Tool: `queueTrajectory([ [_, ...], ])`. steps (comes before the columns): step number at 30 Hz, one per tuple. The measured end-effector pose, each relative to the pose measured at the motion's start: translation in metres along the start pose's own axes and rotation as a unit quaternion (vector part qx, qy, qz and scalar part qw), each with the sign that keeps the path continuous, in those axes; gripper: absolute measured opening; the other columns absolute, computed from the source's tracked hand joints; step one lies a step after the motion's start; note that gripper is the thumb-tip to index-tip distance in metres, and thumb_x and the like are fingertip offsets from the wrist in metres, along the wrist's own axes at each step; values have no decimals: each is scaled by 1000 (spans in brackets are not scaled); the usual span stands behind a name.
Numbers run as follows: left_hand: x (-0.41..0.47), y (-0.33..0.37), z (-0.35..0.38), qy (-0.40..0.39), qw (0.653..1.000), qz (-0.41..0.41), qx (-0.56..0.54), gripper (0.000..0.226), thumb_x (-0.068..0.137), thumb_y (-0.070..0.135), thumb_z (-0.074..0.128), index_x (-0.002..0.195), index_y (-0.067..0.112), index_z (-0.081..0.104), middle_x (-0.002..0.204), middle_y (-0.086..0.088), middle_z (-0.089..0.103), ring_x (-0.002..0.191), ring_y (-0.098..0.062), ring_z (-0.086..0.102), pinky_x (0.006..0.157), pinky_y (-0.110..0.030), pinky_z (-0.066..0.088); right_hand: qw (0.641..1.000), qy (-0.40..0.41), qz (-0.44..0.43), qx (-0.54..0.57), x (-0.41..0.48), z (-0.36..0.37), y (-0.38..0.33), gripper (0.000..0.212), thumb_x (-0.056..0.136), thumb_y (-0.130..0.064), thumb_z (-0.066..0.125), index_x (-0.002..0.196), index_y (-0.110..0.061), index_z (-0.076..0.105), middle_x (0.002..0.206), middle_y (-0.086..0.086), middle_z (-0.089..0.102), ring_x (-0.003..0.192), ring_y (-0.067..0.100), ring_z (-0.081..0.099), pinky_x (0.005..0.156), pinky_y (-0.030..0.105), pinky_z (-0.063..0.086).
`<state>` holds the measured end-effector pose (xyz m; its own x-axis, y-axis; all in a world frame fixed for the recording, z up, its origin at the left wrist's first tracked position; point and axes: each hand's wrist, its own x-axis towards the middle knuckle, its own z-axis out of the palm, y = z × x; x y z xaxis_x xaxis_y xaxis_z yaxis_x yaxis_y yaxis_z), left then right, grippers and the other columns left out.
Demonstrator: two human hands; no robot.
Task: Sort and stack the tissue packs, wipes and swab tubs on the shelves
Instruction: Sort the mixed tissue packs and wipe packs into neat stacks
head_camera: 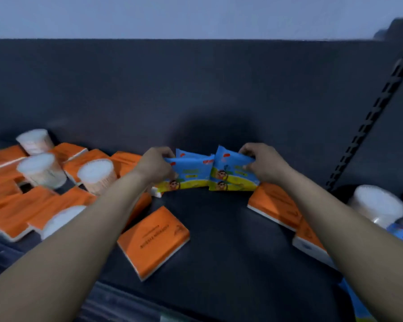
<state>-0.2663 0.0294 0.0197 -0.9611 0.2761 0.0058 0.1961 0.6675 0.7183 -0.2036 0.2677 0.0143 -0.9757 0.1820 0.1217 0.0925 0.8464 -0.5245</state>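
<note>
Wipes, blue packs, sit upright in two small groups against the back wall [196, 89] of the shelf [219, 240]. Left wipes [186, 170] are pinched at their outer edge by the left hand [154, 166], fingers curled shut on them. Right wipes [233, 170] are gripped the same way by the right hand [265, 166]. Inner edges touch or nearly touch; judged intent is pressing both groups into one row, squared to the wall. Left of the wipes: orange tissue packs [14, 210] lie scattered, with swab tubs [97, 175] standing among them, unsorted. In front of the wipes: one tissue pack [153, 240] lies flat, alone. Right of the wipes: more tissue packs [275, 205] and another tub [377, 205]. Frame is blurred; pack count uncertain.
</note>
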Motion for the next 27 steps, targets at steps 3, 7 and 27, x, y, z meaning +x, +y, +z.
queueTrajectory([
  [3,24,-12,7,-57,998,19,25,30,66,-8,72,80,12,55,81,-8,55,69,-17,51,43,-10,38,998,-8,34,-50,2,11,0,27,76,-3,65,101,-14,64,105,9,67,98,25,61,82,33,49],
  [7,48,-21,11,-79,986,69,127,28,64,-4,74,88,7,63,92,-10,60,84,-23,57,69,-26,43,992,3,48,-117,3,19,-4,31,79,-6,63,108,-18,61,111,11,58,106,29,53,87,33,45],
  [27,68,-25,21,-70,941,193,269,49,83,18,65,129,19,47,125,-3,46,113,-30,40,86,-44,43,932,-86,48,-348,7,18,-25,29,84,-17,57,113,-22,58,111,3,65,107,25,57,92,35,34],
])
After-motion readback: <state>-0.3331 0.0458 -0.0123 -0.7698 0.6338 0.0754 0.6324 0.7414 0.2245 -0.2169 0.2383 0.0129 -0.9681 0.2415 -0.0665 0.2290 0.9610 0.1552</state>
